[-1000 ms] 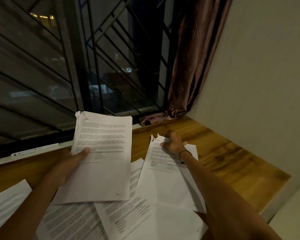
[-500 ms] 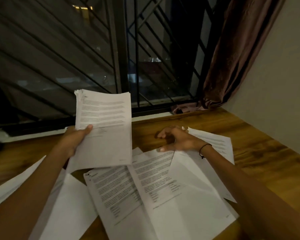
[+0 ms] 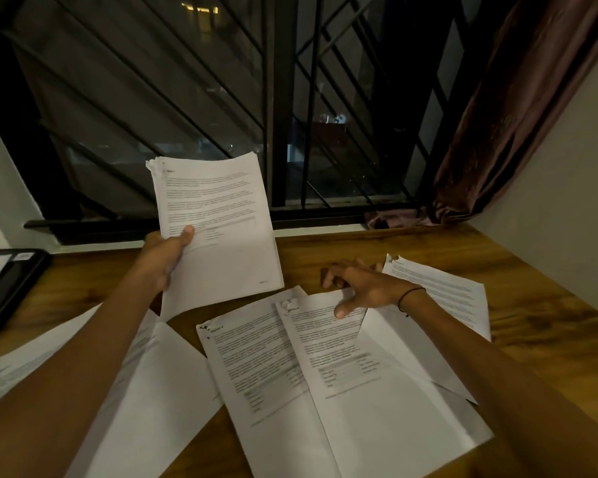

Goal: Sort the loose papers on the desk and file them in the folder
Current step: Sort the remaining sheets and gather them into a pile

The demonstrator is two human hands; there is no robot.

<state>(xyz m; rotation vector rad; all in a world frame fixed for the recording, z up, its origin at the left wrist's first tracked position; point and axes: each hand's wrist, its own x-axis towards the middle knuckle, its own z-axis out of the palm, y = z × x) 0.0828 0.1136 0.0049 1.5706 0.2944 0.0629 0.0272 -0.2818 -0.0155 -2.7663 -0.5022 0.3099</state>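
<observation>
My left hand (image 3: 164, 251) grips a stack of printed sheets (image 3: 218, 232) by its left edge and holds it upright above the wooden desk (image 3: 539, 326). My right hand (image 3: 361, 288) lies fingers spread on the top edge of a printed page (image 3: 370, 381) flat on the desk, its thumb pressing the paper. That page overlaps another printed page (image 3: 252, 367) to its left. A further sheet (image 3: 453, 294) lies past my right wrist. More loose pages (image 3: 142, 391) lie under my left forearm. A dark folder (image 3: 11, 284) rests at the desk's left edge.
A barred window (image 3: 283, 115) runs along the back of the desk, with a brown curtain (image 3: 508, 125) bunched in the right corner. A plain wall (image 3: 567, 201) closes the right side. Bare wood shows on the desk's far right.
My right hand has slid left off the far right sheet onto the top of the middle page. The stack in my left hand stays raised. The view has shifted left, revealing the folder.
</observation>
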